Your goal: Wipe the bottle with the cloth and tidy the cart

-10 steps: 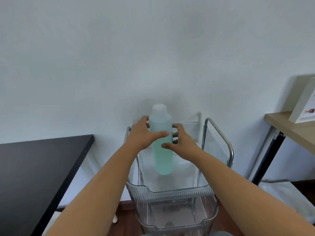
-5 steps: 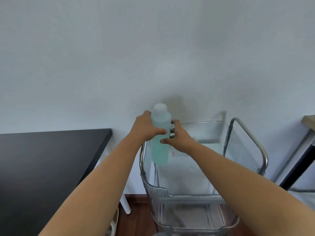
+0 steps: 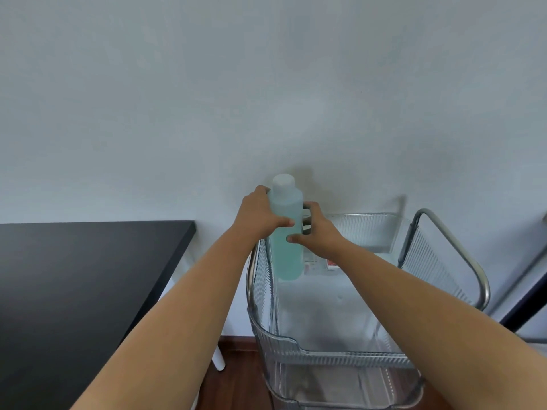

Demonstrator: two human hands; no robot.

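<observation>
A pale green bottle (image 3: 286,229) with a white cap stands upright at the far left corner of the clear cart (image 3: 334,355), over its top tray. My left hand (image 3: 260,216) wraps the bottle from the left. My right hand (image 3: 318,230) touches its right side, thumb on the front. No cloth is visible. A small white label with a red mark (image 3: 321,263) lies in the tray behind my right forearm.
A black table (image 3: 74,279) stands to the left of the cart, with a white leg (image 3: 219,361) beside it. The cart has metal handles (image 3: 453,247) and a lower tray (image 3: 340,389). A white wall is right behind. Dark furniture legs (image 3: 529,303) show at the right edge.
The view has swung left, so the cart sits further right in frame. Both hands have stayed on the bottle, which has shifted toward the cart's left corner.
</observation>
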